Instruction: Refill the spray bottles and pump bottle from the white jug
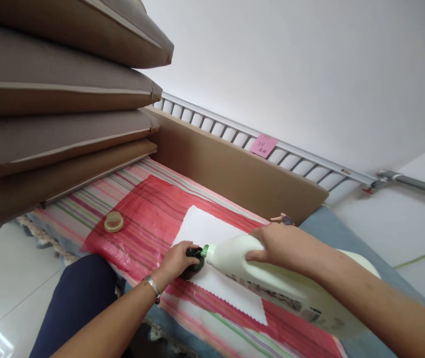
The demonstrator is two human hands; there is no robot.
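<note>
My right hand grips a large pale green jug-like bottle, which lies tilted on its side with a green spout at its left end. Closed around a small dark container is my left hand, holding its mouth right at the spout. Whether liquid is flowing I cannot make out. Beneath them lies a white cloth with zigzag edges, on a red translucent plastic sheet. A yellowish cap rests on the sheet at the left.
Thick brown cushions are stacked at the left. A brown board leans against a white radiator bearing a pink note. Striped fabric covers the surface under the sheet. A small object is partly hidden behind my right hand.
</note>
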